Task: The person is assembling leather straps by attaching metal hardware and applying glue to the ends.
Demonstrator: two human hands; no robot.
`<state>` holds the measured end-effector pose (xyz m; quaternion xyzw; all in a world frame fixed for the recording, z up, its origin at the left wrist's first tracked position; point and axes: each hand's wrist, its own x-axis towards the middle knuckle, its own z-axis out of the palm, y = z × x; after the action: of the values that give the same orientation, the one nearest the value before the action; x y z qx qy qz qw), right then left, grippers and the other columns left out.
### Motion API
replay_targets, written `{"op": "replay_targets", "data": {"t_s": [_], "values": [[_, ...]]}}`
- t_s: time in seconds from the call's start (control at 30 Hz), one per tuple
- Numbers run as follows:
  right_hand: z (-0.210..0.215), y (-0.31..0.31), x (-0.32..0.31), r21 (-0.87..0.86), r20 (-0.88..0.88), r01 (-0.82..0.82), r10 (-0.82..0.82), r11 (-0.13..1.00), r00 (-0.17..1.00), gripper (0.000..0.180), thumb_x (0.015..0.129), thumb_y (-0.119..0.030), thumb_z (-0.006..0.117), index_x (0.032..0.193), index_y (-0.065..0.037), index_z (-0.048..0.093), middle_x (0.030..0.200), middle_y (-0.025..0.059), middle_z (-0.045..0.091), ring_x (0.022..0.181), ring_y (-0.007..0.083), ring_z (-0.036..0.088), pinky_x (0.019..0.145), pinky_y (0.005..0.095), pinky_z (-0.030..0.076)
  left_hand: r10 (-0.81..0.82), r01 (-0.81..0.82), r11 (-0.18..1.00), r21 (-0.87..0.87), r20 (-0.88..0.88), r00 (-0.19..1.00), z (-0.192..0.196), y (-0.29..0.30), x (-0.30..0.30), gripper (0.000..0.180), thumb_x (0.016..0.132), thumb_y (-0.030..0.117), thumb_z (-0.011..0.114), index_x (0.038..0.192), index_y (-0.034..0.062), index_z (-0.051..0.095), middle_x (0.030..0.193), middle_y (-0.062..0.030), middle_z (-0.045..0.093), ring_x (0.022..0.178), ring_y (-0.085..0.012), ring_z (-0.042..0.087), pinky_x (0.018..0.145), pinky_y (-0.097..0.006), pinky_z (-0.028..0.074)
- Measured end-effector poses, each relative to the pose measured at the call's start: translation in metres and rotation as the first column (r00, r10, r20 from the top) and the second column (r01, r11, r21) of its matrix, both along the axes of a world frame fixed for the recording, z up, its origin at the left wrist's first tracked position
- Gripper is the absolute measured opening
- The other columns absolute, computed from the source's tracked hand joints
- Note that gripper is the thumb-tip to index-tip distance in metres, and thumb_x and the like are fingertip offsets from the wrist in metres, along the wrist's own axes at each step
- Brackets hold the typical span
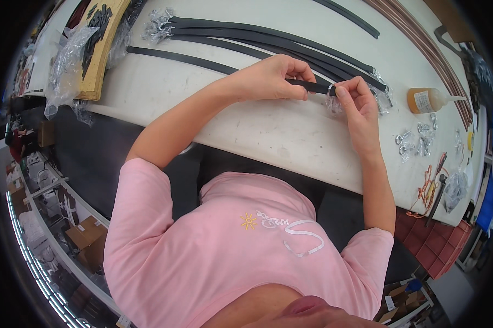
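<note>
Above the white table (246, 131), a black strap (314, 86) is stretched between my hands. My left hand (273, 79) grips it, with fingers and thumb closed round it. At its right end, my right hand (360, 106) pinches the strap by a shiny metal ring (331, 90), with clear plastic wrap hanging just below. The strap's far left part (175, 59) seems to run out on the table beyond my left forearm. Behind my hands lie several more black straps (246, 36) in a bundle, their ends wrapped in clear plastic (158, 26).
To the right stands a bottle of amber liquid (427, 100) with a pointed spout. Metal clasps in plastic (418, 143) lie nearer, then tools with orange cord (436, 191). A yellow board (93, 82) with black pieces is at left. Long brown strips (421, 41) run along the far right.
</note>
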<state>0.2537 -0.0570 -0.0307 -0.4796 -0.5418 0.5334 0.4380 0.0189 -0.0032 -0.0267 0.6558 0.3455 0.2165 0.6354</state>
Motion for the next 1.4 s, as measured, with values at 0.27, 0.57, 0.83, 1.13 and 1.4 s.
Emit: {"op": "replay_targets", "data": {"t_s": [0.27, 0.57, 0.83, 1.13, 1.4], "values": [[0.001, 0.0, 0.0, 0.015, -0.006, -0.01, 0.01, 1.0, 1.0, 0.014, 0.102, -0.016, 0.061, 0.097, -0.004, 0.056, 0.093, -0.0011, 0.063, 0.085, 0.0044, 0.055, 0.077, 0.021, 0.043, -0.066, 0.066, 0.998, -0.014, -0.008, 0.998, -0.003, 0.002, -0.003, 0.02, 0.086, 0.016, 0.068, 0.101, 0.0028, 0.067, 0.087, 0.0018, 0.067, 0.082, -0.0058, 0.057, 0.075, -0.021, 0.044], [0.013, -0.005, -0.009, -0.068, 0.18, -0.15, 0.16, 0.986, 0.971, 0.02, 0.105, -0.021, 0.053, 0.101, -0.002, 0.059, 0.086, -0.0008, 0.062, 0.077, 0.0065, 0.052, 0.07, 0.0236, 0.043, 0.004, 0.009, 0.971, 0.241, -0.05, 0.999, 0.001, -0.011, -0.001, 0.02, 0.082, 0.016, 0.067, 0.097, 0.0032, 0.069, 0.084, -0.0058, 0.068, 0.077, -0.0128, 0.06, 0.073, -0.027, 0.047], [0.019, -0.022, -0.019, -0.086, 0.145, -0.204, 0.215, 0.975, 0.966, 0.024, 0.105, -0.021, 0.053, 0.092, -0.001, 0.057, 0.078, 0.0017, 0.06, 0.071, 0.009, 0.047, 0.066, 0.024, 0.04, 0.483, -0.41, 0.75, 0.518, -0.005, 0.876, 0.026, -0.093, -0.011, 0.014, 0.087, 0.008, 0.072, 0.098, 0.0009, 0.069, 0.087, -0.0061, 0.071, 0.076, -0.0101, 0.064, 0.066, -0.027, 0.05], [0.019, -0.04, -0.043, 0.354, 0.381, -0.189, 0.043, 0.916, 0.923, 0.011, 0.094, -0.007, 0.068, 0.087, -0.001, 0.062, 0.074, 0.0082, 0.063, 0.059, 0.0176, 0.056, 0.052, 0.0297, 0.042, 0.674, -0.577, 0.731, -0.365, 0.252, 0.694, 0.023, -0.133, 0.011, 0.019, 0.097, 0.009, 0.067, 0.11, -0.0037, 0.069, 0.093, -0.0108, 0.073, 0.075, -0.0115, 0.066, 0.068, -0.025, 0.054], [0.017, -0.051, -0.05, 0.523, 0.455, -0.195, -0.078, 0.83, 0.887, 0.016, 0.09, -0.008, 0.072, 0.082, -0.003, 0.06, 0.067, 0.0065, 0.06, 0.053, 0.0181, 0.054, 0.049, 0.0303, 0.042, 0.729, -0.616, 0.679, -0.399, 0.266, 0.631, 0.017, -0.144, 0.013, 0.017, 0.096, 0.01, 0.067, 0.106, -0.0042, 0.069, 0.092, -0.0111, 0.073, 0.075, -0.0121, 0.067, 0.07, -0.026, 0.055]]}}
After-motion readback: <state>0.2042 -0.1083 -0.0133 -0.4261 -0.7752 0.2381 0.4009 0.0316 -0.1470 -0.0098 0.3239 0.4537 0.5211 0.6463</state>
